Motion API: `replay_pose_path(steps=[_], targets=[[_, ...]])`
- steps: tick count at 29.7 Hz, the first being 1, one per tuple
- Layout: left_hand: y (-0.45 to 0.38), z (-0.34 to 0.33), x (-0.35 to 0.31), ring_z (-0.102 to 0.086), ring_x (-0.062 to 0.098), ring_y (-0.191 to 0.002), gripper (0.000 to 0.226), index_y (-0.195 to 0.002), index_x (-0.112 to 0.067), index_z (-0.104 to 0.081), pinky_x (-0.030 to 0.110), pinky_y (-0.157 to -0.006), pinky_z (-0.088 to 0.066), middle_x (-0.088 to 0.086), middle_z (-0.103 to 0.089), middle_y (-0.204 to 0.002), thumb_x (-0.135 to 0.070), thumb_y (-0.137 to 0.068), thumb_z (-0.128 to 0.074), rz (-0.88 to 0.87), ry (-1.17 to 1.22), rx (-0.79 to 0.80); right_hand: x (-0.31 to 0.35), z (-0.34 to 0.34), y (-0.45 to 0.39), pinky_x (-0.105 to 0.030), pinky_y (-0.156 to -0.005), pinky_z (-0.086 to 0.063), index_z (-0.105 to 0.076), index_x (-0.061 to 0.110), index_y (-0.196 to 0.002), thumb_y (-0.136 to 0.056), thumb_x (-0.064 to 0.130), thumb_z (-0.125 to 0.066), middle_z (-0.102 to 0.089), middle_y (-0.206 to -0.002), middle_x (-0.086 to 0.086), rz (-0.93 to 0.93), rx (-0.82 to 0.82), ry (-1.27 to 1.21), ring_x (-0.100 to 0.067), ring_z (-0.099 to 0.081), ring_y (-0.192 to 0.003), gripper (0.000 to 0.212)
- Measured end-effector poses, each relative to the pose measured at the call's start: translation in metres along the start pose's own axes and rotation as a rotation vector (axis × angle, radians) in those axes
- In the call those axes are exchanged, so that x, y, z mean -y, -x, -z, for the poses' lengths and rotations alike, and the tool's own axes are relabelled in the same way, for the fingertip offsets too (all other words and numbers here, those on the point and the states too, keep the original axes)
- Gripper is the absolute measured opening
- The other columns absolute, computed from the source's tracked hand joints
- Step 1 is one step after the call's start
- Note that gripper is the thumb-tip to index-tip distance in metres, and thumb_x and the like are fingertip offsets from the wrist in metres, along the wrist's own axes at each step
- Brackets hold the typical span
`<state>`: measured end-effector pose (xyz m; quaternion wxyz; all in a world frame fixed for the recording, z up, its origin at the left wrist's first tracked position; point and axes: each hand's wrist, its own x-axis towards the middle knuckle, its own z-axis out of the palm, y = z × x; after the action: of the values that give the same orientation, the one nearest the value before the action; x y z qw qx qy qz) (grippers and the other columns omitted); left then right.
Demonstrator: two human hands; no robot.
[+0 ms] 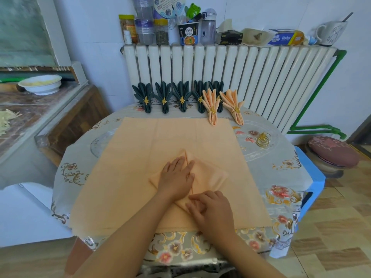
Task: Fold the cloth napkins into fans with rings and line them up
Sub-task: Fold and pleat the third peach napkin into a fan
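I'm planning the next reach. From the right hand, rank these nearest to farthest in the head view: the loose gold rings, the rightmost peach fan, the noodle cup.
From the right hand:
1. Gold rings, on the table, right side.
2. Rightmost peach fan, at the table's far edge.
3. Noodle cup, up on the radiator.

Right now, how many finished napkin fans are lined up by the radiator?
7: five dark green fans in a row, the fifth partly hidden, and two peach fans at the right end.

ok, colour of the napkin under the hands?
Peach-orange napkin, plain; head view.
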<state>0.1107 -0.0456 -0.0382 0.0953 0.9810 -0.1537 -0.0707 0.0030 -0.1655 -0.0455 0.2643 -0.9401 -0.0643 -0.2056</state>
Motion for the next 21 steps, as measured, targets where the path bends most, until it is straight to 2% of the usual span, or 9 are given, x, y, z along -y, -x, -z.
replay_pose_path(steps=[3, 6, 7, 11, 13, 16, 18, 19, 21], targets=[[-0.002, 0.005, 0.001, -0.001, 0.015, -0.147, 0.052, -0.151, -0.035, -0.014, 0.037, -0.117, -0.001, 0.0, -0.005, -0.161, -0.043, -0.101, -0.023, 0.013, 0.028, 0.008, 0.006, 0.004, 0.003, -0.027, -0.06, -0.047, -0.074, 0.037, -0.081, -0.074, 0.059, -0.05, -0.066, -0.077, 0.017, 0.068, 0.055, 0.11, -0.011, -0.058, -0.069, 0.033], [-0.003, 0.011, -0.001, -0.011, 0.02, -0.144, 0.052, -0.149, -0.036, -0.024, 0.041, -0.112, -0.012, 0.002, -0.015, -0.159, -0.044, -0.098, -0.029, 0.001, 0.008, -0.019, 0.004, 0.007, 0.002, -0.028, -0.054, -0.048, -0.074, 0.039, -0.071, -0.067, 0.052, -0.058, -0.067, -0.071, 0.015, 0.147, 0.085, 0.227, -0.012, -0.06, -0.064, 0.021], [-0.003, 0.013, -0.001, -0.015, 0.022, -0.142, 0.051, -0.148, -0.035, -0.027, 0.042, -0.111, -0.014, 0.002, -0.019, -0.157, -0.045, -0.098, -0.031, -0.002, -0.001, -0.022, 0.002, 0.007, 0.002, -0.027, -0.051, -0.048, -0.073, 0.038, -0.067, -0.067, 0.047, -0.059, -0.066, -0.065, 0.013, 0.187, 0.097, 0.252, -0.013, -0.059, -0.059, 0.017], [-0.005, 0.017, 0.001, -0.029, 0.025, -0.13, 0.046, -0.14, -0.033, -0.041, 0.041, -0.104, -0.022, 0.005, -0.036, -0.142, -0.047, -0.097, -0.032, 0.008, -0.075, -0.092, -0.016, 0.014, -0.006, -0.021, -0.044, -0.04, -0.064, 0.025, -0.049, -0.066, 0.033, -0.045, -0.056, -0.045, 0.007, 0.259, 0.157, 0.351, -0.015, -0.054, -0.044, 0.026], [-0.003, 0.017, 0.005, -0.035, 0.025, -0.121, 0.043, -0.131, -0.03, -0.052, 0.039, -0.098, -0.025, 0.005, -0.043, -0.13, -0.047, -0.097, -0.031, -0.008, -0.156, -0.165, -0.031, 0.028, -0.009, -0.019, -0.04, -0.035, -0.055, 0.021, -0.046, -0.057, 0.03, -0.054, -0.051, -0.041, 0.005, 0.261, 0.175, 0.375, -0.014, -0.051, -0.04, 0.014], [0.002, 0.016, 0.018, -0.042, 0.025, -0.112, 0.055, -0.106, -0.026, -0.067, 0.035, -0.089, -0.023, 0.003, -0.05, -0.117, -0.049, -0.086, -0.022, -0.141, -0.211, -0.286, -0.064, 0.055, -0.018, -0.019, -0.038, -0.029, -0.048, 0.019, -0.052, -0.053, 0.024, -0.058, -0.049, -0.044, 0.004, 0.232, 0.216, 0.35, -0.015, -0.05, -0.04, 0.011], [0.007, 0.015, 0.023, -0.051, 0.027, -0.11, 0.048, -0.082, -0.021, -0.071, 0.035, -0.088, -0.024, 0.007, -0.059, -0.114, -0.044, -0.079, -0.029, -0.26, -0.171, -0.347, -0.091, 0.068, -0.027, -0.022, -0.043, -0.029, -0.051, 0.016, -0.06, -0.063, 0.021, -0.054, -0.053, -0.053, 0.002, 0.17, 0.285, 0.331, -0.019, -0.054, -0.049, 0.007], [0.008, 0.014, 0.025, -0.053, 0.027, -0.113, 0.042, -0.076, -0.018, -0.069, 0.036, -0.094, -0.026, 0.009, -0.063, -0.115, -0.04, -0.08, -0.034, -0.318, -0.153, -0.359, -0.102, 0.073, -0.032, -0.024, -0.046, -0.03, -0.053, 0.014, -0.065, -0.069, 0.02, -0.053, -0.056, -0.059, 0.001, 0.13, 0.3, 0.334, -0.022, -0.056, -0.056, 0.007], [0.012, 0.009, 0.026, -0.052, 0.023, -0.121, 0.037, -0.091, -0.015, -0.069, 0.035, -0.106, -0.026, 0.007, -0.061, -0.125, -0.035, -0.087, -0.038, -0.373, -0.056, -0.292, -0.113, 0.079, -0.042, -0.03, -0.055, -0.038, -0.058, 0.013, -0.08, -0.081, 0.017, -0.052, -0.063, -0.074, -0.003, 0.038, 0.33, 0.328, -0.025, -0.058, -0.071, 0.007]])
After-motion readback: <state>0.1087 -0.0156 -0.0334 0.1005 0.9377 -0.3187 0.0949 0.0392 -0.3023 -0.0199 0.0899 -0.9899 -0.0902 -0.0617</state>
